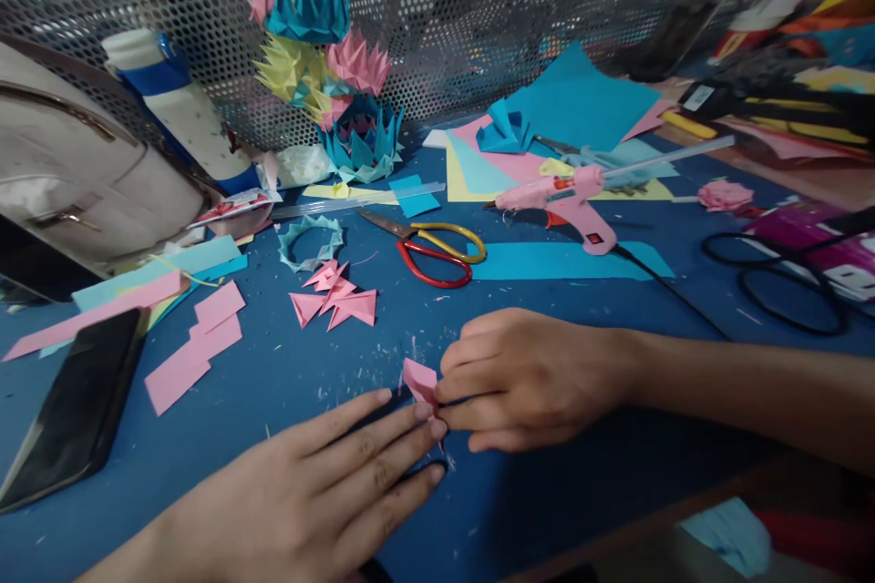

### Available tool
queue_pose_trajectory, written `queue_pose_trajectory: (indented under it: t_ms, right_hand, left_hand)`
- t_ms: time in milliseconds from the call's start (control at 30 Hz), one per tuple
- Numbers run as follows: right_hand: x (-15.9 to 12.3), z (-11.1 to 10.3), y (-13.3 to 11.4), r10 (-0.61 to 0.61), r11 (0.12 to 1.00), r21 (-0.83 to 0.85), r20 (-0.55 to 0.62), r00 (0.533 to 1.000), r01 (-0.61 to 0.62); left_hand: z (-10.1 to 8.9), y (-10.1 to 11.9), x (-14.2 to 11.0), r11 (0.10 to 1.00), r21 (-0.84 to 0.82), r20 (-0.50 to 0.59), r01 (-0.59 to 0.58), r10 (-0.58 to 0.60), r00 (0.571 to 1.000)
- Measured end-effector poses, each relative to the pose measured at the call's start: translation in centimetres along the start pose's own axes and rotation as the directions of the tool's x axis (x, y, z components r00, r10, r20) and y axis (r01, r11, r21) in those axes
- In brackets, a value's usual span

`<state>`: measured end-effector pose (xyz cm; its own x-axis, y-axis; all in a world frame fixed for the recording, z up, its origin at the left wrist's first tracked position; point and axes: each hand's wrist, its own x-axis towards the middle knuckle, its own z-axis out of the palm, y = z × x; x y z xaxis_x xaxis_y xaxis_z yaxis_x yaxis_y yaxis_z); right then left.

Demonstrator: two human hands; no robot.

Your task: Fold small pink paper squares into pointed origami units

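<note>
A small folded pink paper piece (418, 380) sits on the blue table mat (287, 383) between my two hands. My right hand (526, 378) pinches its right edge with fingers pressed together. My left hand (321, 492) lies flat, fingers stretched out, the fingertips pressing on the paper's lower edge. Several finished pink folded units (336, 296) lie a little further back. Red and yellow scissors (437, 250) and a pink glue gun (567, 198) rest beyond them.
A phone (75, 405) lies at the left beside pink paper strips (195, 351). Stacked origami crowns (328, 64) stand against a perforated metal screen. A white bag (75, 173), a bottle (178, 105), coloured sheets (581, 105) and black scissors (779, 282) surround the work spot.
</note>
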<state>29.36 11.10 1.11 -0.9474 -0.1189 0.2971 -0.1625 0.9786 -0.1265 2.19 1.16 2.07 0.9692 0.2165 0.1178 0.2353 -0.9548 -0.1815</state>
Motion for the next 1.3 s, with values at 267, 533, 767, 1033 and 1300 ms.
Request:
queue_pose_trajectory:
  t_ms: [267, 533, 767, 1033, 1300]
  right_hand:
    - [0.1, -0.1, 0.0, -0.018, 1.0, -0.016, 0.009, 1.0, 0.018]
    - [0.1, -0.1, -0.2, -0.008, 0.999, -0.047, 0.04, 0.999, 0.01]
    - [0.3, 0.1, -0.4, 0.007, 0.999, -0.034, 0.047, 0.999, -0.005]
    - [0.3, 0.5, -0.9, 0.102, 0.995, -0.023, 0.034, 0.994, -0.101]
    - [0.3, 0.4, -1.0, 0.093, 0.996, -0.017, 0.028, 0.995, -0.093]
  left_hand:
    - [0.1, 0.1, 0.0, 0.999, 0.035, -0.029, 0.024, -0.023, 0.999]
    - [0.1, 0.3, 0.0, 0.998, 0.05, -0.044, 0.036, -0.034, 0.998]
    - [-0.3, 0.4, -0.5, 0.997, 0.081, -0.013, -0.009, 0.01, 1.0]
    - [-0.4, 0.5, -0.7, 0.991, 0.133, -0.002, -0.031, 0.031, 1.0]
    - [0.1, 0.5, -1.1, 0.999, 0.053, -0.015, 0.01, -0.009, 1.0]
